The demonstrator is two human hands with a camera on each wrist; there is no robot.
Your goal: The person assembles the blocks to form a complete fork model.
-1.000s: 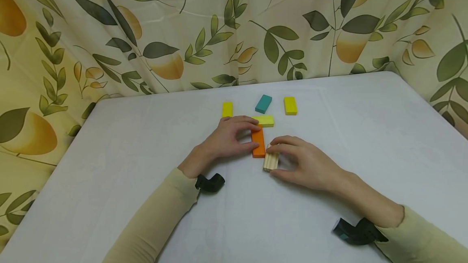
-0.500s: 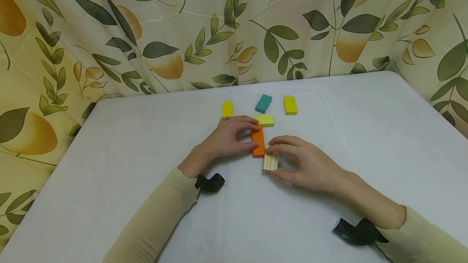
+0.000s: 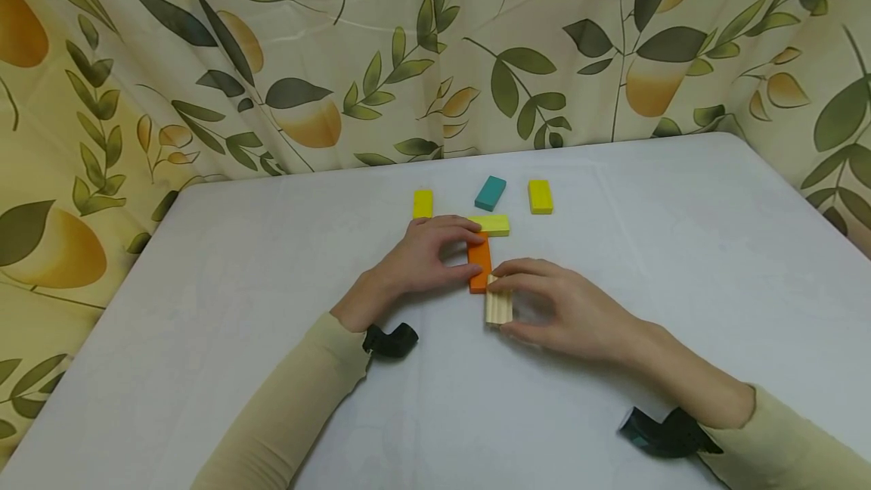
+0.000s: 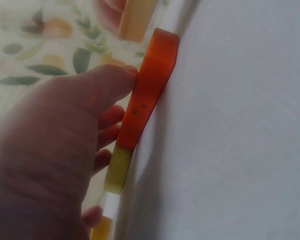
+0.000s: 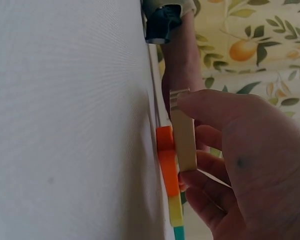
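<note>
My right hand [image 3: 565, 308] pinches a pale wooden block [image 3: 499, 307] with a grooved face between thumb and fingertips. In the right wrist view this wooden block [image 5: 184, 135] hangs just above the table beside the orange block [image 5: 167, 160]. In the head view it overlaps the near right corner of the orange block [image 3: 479, 259]. My left hand [image 3: 435, 252] rests its thumb and fingertips on the orange block's upper face. A pale yellow-green block [image 3: 493, 225] lies crosswise at the orange block's far end, partly hidden by the left fingers.
Behind the hands lie a yellow block [image 3: 423, 203], a teal block [image 3: 490, 193] and another yellow block [image 3: 540, 197]. They lie on a white-covered table [image 3: 272, 248]. A leaf-and-fruit patterned curtain [image 3: 408, 36] stands along the table's back edge.
My right hand has shifted slightly left and toward the near side with the wooden block, which now overlaps the orange block's corner. The left hand stays in place.
</note>
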